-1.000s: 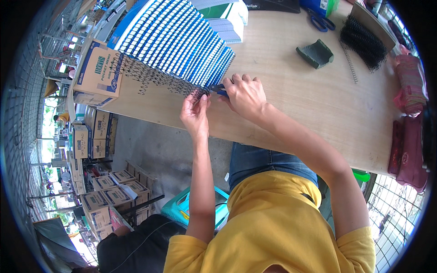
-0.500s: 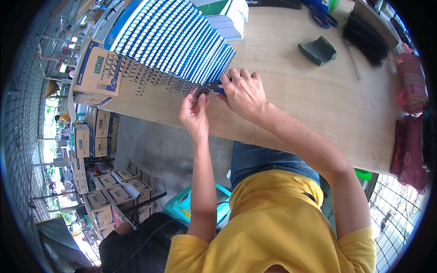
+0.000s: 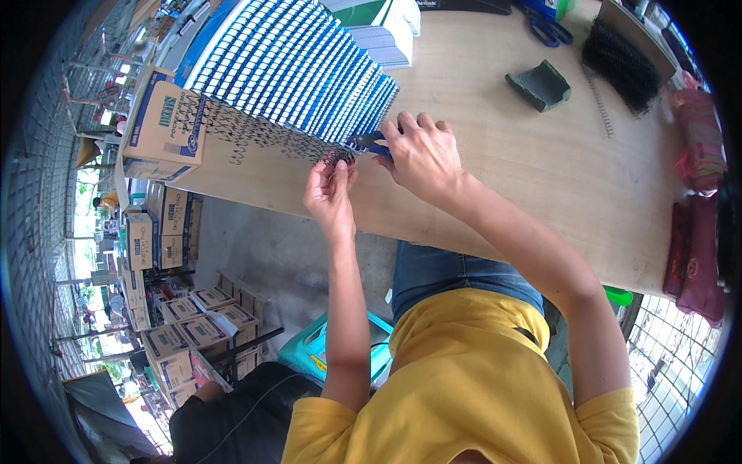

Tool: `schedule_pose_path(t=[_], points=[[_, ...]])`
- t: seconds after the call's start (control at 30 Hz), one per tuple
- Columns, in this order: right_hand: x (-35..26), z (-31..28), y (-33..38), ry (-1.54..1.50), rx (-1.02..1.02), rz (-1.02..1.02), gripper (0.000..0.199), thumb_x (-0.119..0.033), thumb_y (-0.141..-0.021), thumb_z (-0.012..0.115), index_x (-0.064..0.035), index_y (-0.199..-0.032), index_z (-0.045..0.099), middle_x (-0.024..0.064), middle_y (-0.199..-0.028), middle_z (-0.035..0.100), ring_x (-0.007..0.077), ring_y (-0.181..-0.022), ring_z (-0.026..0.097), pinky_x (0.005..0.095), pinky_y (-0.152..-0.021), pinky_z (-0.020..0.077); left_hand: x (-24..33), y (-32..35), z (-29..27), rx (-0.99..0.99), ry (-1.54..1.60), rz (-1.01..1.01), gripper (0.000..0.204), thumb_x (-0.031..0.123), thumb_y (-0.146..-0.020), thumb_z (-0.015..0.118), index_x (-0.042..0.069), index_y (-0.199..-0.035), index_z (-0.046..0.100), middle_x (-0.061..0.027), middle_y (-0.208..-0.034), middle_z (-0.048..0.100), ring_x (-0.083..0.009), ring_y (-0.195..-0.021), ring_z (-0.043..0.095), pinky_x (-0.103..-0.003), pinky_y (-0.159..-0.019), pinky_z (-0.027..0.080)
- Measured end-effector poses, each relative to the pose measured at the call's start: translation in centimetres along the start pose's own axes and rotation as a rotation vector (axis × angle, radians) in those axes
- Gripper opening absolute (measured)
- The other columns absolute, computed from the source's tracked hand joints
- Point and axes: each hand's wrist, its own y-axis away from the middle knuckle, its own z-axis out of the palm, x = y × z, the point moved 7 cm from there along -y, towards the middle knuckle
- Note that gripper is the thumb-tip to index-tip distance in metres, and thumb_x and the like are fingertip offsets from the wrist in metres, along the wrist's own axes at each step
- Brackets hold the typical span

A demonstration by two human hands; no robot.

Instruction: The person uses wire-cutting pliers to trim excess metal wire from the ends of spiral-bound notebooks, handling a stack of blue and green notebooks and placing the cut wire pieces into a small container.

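Observation:
A tall stack of spiral-bound notebooks with blue and white edges stands at the table's left side. Black spiral coil ends stick out of its near side in a row. My left hand pinches a bunch of dark coil ends by the stack's near corner. Blue-handled cutting pliers are gripped in my right hand, which is closed round the handles. Their dark jaws point left at the coils on that corner; whether they touch a wire is too small to tell.
A cardboard box stands left of the stack, and white pads lie behind it. Farther right are a dark green curved block, blue scissors, a bundle of black coils and a maroon pouch. A teal stool stands below.
My right hand and the pliers have shifted slightly to the right and away from me, showing more of the jaws. My left hand stays at the corner, its fingers slightly lower.

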Motion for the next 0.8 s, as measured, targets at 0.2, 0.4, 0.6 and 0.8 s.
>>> schedule_pose_path(t=[0.2, 0.4, 0.6, 0.8], points=[[-0.6, -0.1, -0.4, -0.022, -0.070, -0.004, 0.042, -0.032, -0.078, 0.077, -0.0018, -0.104, 0.062, 0.0155, -0.107, 0.062, 0.0331, -0.103, 0.062, 0.0553, -0.080, 0.0505, 1.1, -0.1, 0.6, -0.025, -0.033, -0.014, 0.021, 0.009, -0.095, 0.064, 0.000, -0.114, 0.060, -0.0074, -0.101, 0.068, -0.0151, -0.094, 0.068, -0.029, -0.082, 0.058], [-0.9, -0.1, -0.3, 0.002, -0.055, -0.021, 0.041, -0.032, -0.080, 0.075, -0.0009, -0.103, 0.062, 0.0173, -0.107, 0.062, 0.0333, -0.102, 0.062, 0.0550, -0.079, 0.0508, 1.5, -0.1, 0.6, -0.001, -0.020, 0.013, 0.020, 0.011, -0.097, 0.062, 0.001, -0.114, 0.061, -0.0071, -0.101, 0.068, -0.0148, -0.092, 0.068, -0.030, -0.082, 0.058], [-0.3, 1.4, -1.2, -0.001, -0.136, -0.024, 0.041, -0.036, -0.081, 0.074, -0.0032, -0.102, 0.060, 0.0121, -0.088, 0.064, 0.0310, -0.084, 0.067, 0.0472, -0.067, 0.0533, 1.7, -0.1, 1.1, 0.023, -0.040, 0.011, 0.019, 0.011, -0.098, 0.060, 0.000, -0.114, 0.061, -0.0072, -0.099, 0.067, -0.0154, -0.091, 0.067, -0.031, -0.082, 0.059], [0.1, -0.3, -0.4, 0.016, 0.038, -0.042, 0.042, -0.037, -0.081, 0.074, -0.0027, -0.101, 0.060, 0.0115, -0.091, 0.064, 0.0295, -0.084, 0.068, 0.0459, -0.066, 0.0541, 1.5, -0.2, 0.7, 0.034, -0.024, 0.006, 0.018, 0.012, -0.098, 0.059, 0.001, -0.113, 0.060, -0.0073, -0.098, 0.067, -0.0159, -0.089, 0.068, -0.031, -0.081, 0.060]])
